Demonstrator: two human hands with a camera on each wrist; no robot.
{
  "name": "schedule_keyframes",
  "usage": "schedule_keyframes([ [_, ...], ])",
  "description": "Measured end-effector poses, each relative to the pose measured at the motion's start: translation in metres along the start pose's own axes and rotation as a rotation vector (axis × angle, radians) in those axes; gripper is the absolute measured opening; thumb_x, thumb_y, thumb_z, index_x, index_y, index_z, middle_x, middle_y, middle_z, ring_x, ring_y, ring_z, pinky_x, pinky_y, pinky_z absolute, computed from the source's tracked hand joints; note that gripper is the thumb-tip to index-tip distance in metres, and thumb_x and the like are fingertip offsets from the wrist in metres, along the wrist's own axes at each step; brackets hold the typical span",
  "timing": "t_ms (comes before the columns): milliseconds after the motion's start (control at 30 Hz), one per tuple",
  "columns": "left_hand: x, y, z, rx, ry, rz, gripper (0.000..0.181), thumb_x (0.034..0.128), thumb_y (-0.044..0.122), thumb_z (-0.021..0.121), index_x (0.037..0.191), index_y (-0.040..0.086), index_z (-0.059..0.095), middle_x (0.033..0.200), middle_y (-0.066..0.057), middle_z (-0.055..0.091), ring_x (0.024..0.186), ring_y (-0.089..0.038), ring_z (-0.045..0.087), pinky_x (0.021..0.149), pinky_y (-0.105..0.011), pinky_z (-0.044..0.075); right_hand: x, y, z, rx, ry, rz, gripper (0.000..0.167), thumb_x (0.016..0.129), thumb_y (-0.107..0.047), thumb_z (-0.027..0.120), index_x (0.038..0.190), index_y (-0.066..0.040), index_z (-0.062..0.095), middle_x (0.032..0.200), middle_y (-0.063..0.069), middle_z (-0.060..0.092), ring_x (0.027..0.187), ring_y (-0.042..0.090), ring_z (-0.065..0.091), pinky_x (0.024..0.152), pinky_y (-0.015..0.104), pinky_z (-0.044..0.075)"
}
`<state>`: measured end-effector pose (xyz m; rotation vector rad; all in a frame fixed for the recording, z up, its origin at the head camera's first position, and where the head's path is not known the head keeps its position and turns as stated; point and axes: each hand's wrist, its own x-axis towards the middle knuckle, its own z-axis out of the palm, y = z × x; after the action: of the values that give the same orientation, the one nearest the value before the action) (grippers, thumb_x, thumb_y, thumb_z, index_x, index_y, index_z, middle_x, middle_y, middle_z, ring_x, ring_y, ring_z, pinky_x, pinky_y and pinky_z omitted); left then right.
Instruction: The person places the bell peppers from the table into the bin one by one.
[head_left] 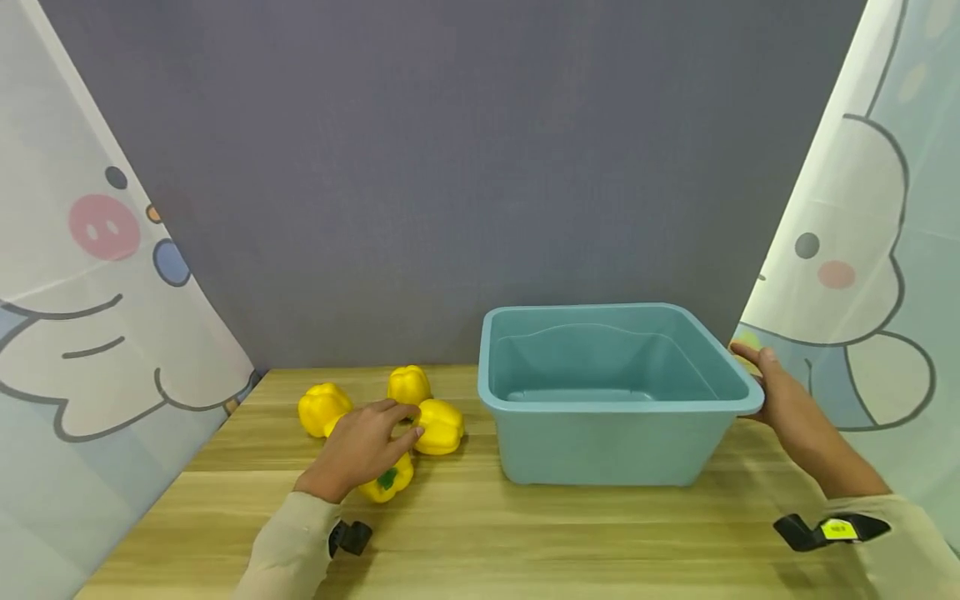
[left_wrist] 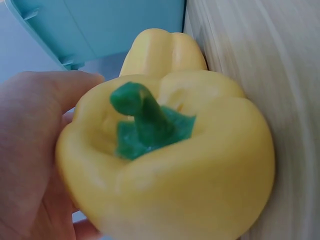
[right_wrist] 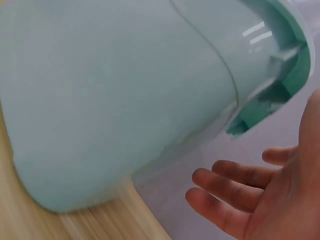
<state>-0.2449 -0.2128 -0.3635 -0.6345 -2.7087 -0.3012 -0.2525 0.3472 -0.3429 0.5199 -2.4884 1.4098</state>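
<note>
Peppers lie bunched on the left of the table, I'd judge for easy reach; over them my left hand is loosely spread, fingertips at the rightmost pepper, with no grip I can see. Farther right, the tub stands mouth up, and my right hand, relaxed and holding nothing, is beside its right rim, perhaps to steady it.

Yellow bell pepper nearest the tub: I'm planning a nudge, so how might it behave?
That pepper would probably roll unevenly, given its rounded, lobed body. Its shiny skin may feel slippery, and its smooth, plump shape suggests it's fairly firm.
</note>
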Motion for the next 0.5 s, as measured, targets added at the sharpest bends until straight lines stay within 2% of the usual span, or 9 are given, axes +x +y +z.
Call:
schedule_keyframes([
  [33,0.0,0.0,0.0,0.002,-0.003,-0.005,0.032,0.0987,0.039,0.064,0.12,0.017,0.071,0.115,-0.002,0.07,0.094,-0.019,0.068,0.078,-0.042,0.055,0.0,-0.001,0.001,0.006,0.005,0.009,0.065,0.11,-0.041,0.006,0.159,0.001,0.013,0.121,-0.015,0.056,0.096,-0.003,0.062,0.072,0.023,0.055],
  [67,0.0,0.0,-0.001,0.001,-0.007,-0.008,0.032,0.0988,0.039,0.064,0.12,0.017,0.071,0.115,-0.003,0.07,0.095,-0.02,0.068,0.078,-0.043,0.055,-0.001,-0.003,0.002,0.018,0.005,-0.001,0.065,0.11,-0.041,0.006,0.159,0.0,0.012,0.12,-0.022,0.052,0.097,-0.002,0.063,0.073,0.021,0.054],
  [100,0.0,0.0,-0.001,-0.001,-0.01,-0.008,0.032,0.0987,0.039,0.064,0.12,0.016,0.071,0.115,-0.003,0.07,0.096,-0.021,0.068,0.079,-0.043,0.055,-0.001,-0.004,0.004,0.03,0.004,-0.012,0.065,0.11,-0.041,0.007,0.159,0.001,0.013,0.122,-0.023,0.051,0.099,-0.003,0.061,0.074,0.021,0.053],
  [233,-0.004,0.001,-0.003,-0.024,-0.031,-0.014,0.034,0.0987,0.037,0.064,0.123,0.014,0.07,0.118,-0.006,0.069,0.103,-0.025,0.067,0.084,-0.046,0.054,-0.002,-0.009,0.009,0.041,-0.003,-0.024,0.064,0.11,-0.04,0.008,0.158,0.002,0.015,0.134,-0.018,0.043,0.106,-0.008,0.056,0.077,0.019,0.052],
  [367,-0.008,0.003,-0.005,-0.056,-0.058,-0.034,0.037,0.0992,0.038,0.063,0.126,0.013,0.069,0.123,-0.006,0.067,0.108,-0.027,0.066,0.088,-0.048,0.053,-0.001,-0.013,0.01,0.045,-0.018,-0.037,0.062,0.111,-0.038,0.01,0.158,0.001,0.016,0.137,-0.017,0.041,0.109,-0.009,0.052,0.077,0.019,0.05],
  [500,-0.012,0.003,-0.008,-0.156,-0.082,-0.073,0.036,0.1003,0.038,0.062,0.128,0.015,0.067,0.126,-0.002,0.066,0.113,-0.025,0.064,0.092,-0.048,0.051,-0.001,-0.014,0.011,0.064,-0.052,-0.028,0.056,0.112,-0.034,0.016,0.16,-0.005,0.017,0.139,-0.016,0.041,0.112,-0.006,0.051,0.079,0.022,0.049],
])
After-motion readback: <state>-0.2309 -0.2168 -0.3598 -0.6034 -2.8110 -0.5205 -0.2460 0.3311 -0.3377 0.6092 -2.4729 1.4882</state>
